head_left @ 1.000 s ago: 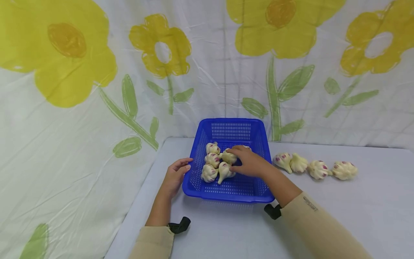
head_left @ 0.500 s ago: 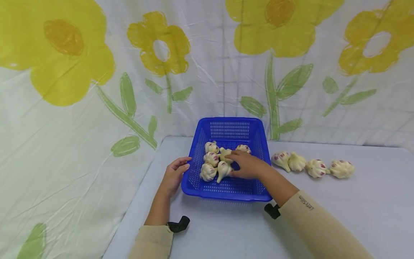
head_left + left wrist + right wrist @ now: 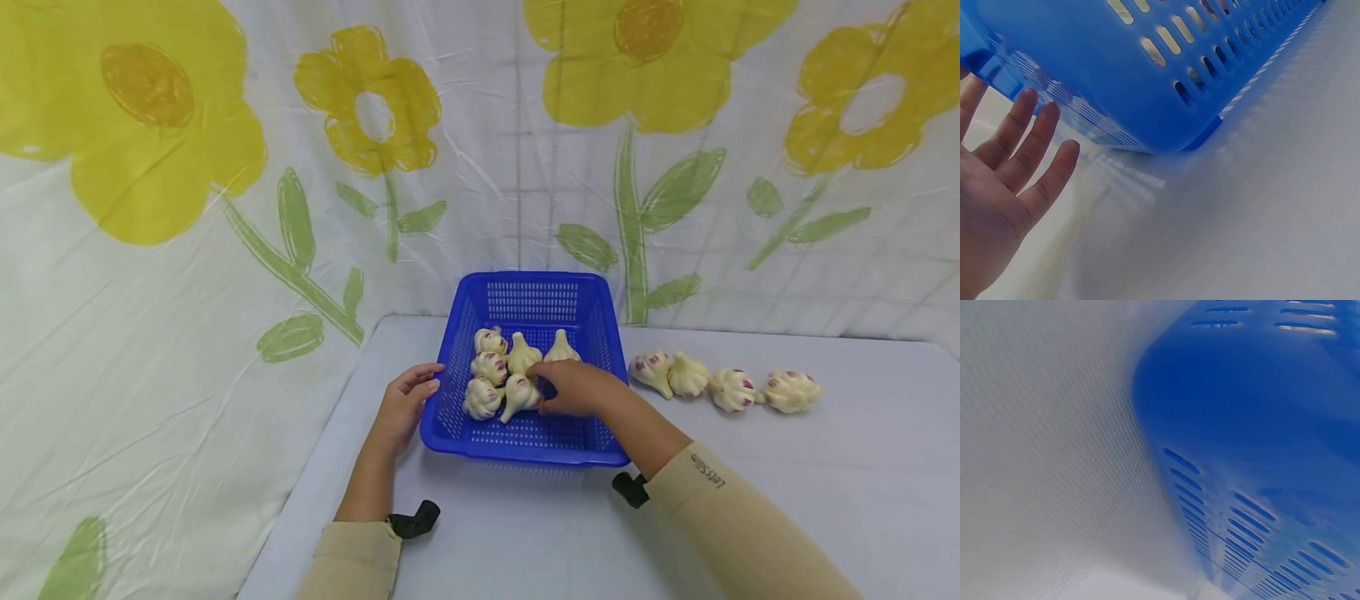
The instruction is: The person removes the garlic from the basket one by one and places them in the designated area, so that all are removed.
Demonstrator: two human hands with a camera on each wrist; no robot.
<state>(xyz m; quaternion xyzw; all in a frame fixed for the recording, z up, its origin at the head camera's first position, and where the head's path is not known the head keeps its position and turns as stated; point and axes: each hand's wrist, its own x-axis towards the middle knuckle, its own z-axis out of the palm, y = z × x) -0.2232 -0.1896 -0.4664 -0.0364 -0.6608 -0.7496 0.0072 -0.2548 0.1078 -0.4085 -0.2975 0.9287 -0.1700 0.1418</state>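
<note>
A blue plastic basket (image 3: 525, 457) stands on the table with several purple-blotched garlic bulbs inside. My right hand (image 3: 576, 388) reaches in over its right side. Finger and thumb curl around the right side of the front garlic bulb (image 3: 520, 395), whose stem points toward me. Behind it one garlic bulb (image 3: 523, 357) has its stem up, and another stem-up garlic bulb (image 3: 561, 346) is partly hidden by the hand. At the left rim rests my left hand (image 3: 399, 410); the left wrist view shows its fingers (image 3: 1035, 147) fairly straight and spread. The right wrist view shows only the basket's outer wall (image 3: 1241, 406).
Right of the basket, several more garlic bulbs (image 3: 733, 390) lie in a row on the white table (image 3: 847, 492). Three garlic bulbs line the basket's left side, including a blotched bulb (image 3: 482, 398). A flower-printed curtain (image 3: 480, 217) hangs behind the table.
My right hand has shifted from the middle bulb to the front one. The middle and back right bulbs now have their stems up. The left hand stays at the rim.
</note>
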